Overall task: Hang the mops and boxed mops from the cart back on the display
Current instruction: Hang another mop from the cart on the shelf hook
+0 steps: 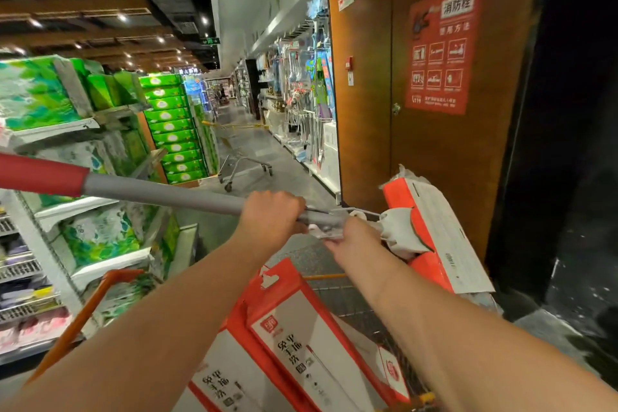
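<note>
The mop [160, 192] lies nearly level above the cart [83, 311] of boxed mops [301, 328], its red handle end pointing left and its wrapped head right, with the left hand [271, 216] curled round the grey shaft and the right hand [351, 241] gripping its metal joint.

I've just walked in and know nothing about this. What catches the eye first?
First, the long grey mop pole with a red grip, slanting across the middle, gripped by the left hand and held by the right hand near its orange-and-white wrapped head. Below them, orange-and-white boxed mops lie in the orange-framed cart. On the right, a red poster stands out on a brown wooden door.
</note>
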Demonstrator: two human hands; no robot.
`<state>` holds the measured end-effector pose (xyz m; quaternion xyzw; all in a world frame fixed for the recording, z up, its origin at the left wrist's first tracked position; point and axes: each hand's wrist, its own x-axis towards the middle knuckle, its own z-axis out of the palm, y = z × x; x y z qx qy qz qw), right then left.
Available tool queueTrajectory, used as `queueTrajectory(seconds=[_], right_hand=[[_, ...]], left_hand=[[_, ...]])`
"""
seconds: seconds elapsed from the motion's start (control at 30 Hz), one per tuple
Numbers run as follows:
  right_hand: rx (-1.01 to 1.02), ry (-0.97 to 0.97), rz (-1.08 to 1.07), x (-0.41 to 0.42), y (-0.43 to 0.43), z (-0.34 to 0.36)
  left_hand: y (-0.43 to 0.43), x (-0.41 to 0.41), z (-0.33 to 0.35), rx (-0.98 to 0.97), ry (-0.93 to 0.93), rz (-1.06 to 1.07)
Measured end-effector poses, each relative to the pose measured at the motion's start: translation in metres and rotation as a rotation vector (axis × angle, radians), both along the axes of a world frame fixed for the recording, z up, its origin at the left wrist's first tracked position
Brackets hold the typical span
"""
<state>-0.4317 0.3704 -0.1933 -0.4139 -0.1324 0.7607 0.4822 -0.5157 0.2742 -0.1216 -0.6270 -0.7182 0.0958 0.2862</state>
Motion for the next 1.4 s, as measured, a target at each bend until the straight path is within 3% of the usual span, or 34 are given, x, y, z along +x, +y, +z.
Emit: queueTrajectory(seconds=[0.23, 0.57, 0.83, 0.97, 1.1, 1.4], right_hand=[[-0.002, -0.049, -0.131, 0.1, 0.012, 0.035], [0.178, -0.214, -0.302, 0.268, 0.021, 0.069], [0.317, -0.311, -0.486, 0.371, 0.026, 0.089], [0.359, -0.272, -0.576, 0.405, 0.033, 0.098], [0.465, -0.222, -0.667, 0.434, 0.042, 0.115], [0.729, -0.425, -0.856, 0.452, 0.054, 0.159]], left_hand=[[0.022, 0.086, 0.016, 0.094, -0.031, -0.085], [0.05, 0.241, 0.019, 0.268, -0.279, -0.195], [0.075, 0.332, 0.012, 0.346, -0.774, -0.353], [0.093, 0.352, 0.017, 0.346, -1.026, -0.414], [0.118, 0.364, 0.027, 0.257, -1.335, -0.509], [0.163, 0.382, 0.054, 0.027, -1.878, -0.662]])
